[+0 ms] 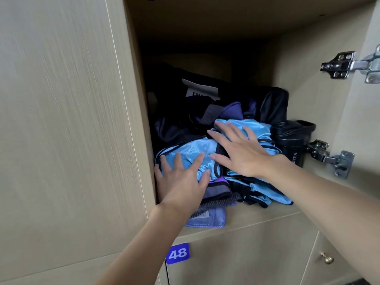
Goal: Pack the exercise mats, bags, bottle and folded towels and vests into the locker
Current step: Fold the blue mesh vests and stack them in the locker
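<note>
The open locker (257,220) holds a dark bag (185,112) at the back with a white label. In front lie shiny light-blue vests (253,126) with black trim, piled over purple and grey towels (207,220) that stick out past the shelf's front edge. A black bottle (292,140) stands at the right, against the vests. My left hand (181,182) presses flat, fingers spread, on the left vest. My right hand (238,149) lies flat with straight fingers on the upper right vests. The mats are not visible.
The locker door stands open at the right, with two metal hinges (349,64) on the side wall. Below is a shut locker door with a blue "48" tag (177,253) and a small brass knob (327,258). A tall wooden panel (61,120) bounds the left.
</note>
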`<state>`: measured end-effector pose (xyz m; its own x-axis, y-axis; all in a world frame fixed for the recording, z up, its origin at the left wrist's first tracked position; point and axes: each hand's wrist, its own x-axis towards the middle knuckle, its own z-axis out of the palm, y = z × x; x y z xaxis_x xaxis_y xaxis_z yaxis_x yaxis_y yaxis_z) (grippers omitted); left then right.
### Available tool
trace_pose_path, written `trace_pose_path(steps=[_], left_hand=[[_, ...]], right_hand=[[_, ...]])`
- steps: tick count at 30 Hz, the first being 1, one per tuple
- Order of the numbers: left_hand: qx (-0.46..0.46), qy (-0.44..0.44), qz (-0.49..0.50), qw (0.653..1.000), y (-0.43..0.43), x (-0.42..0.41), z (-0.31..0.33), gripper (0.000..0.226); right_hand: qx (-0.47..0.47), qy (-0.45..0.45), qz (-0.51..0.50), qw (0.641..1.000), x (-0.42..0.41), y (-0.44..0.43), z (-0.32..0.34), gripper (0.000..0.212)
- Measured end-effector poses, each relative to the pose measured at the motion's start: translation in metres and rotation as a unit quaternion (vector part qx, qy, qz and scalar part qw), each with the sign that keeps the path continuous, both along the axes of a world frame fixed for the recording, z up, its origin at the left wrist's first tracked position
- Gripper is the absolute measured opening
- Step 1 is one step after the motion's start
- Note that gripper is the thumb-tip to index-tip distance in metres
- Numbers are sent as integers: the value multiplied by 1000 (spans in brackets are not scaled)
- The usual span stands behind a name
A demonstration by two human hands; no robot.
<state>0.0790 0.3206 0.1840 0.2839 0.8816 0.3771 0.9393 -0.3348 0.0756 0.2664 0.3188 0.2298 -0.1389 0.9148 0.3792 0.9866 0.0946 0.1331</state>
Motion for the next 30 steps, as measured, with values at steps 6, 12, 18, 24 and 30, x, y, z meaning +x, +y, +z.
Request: trace_pose_path(steps=[6,12,18,24,30], left_hand=[[-31,-13,-1,999,2,2,7,55],[-27,-45,-43,998,-10,-4,13,58],[-17,-96,-87,991,-28,-14,17,61],[53,-95,-142,984,-60,-18,15,59],[79,-60,-304,948,-110,5,-10,57]], right_hand=[[30,32,18,999,3,-19,-6,80],[23,43,-10,999,-6,-38,2,74],[22,43,-37,998,-14,-71,9,75],[40,61,-40,997,-20,-116,4,67],[-2,134,-112,985,-3,-182,-56,61]])
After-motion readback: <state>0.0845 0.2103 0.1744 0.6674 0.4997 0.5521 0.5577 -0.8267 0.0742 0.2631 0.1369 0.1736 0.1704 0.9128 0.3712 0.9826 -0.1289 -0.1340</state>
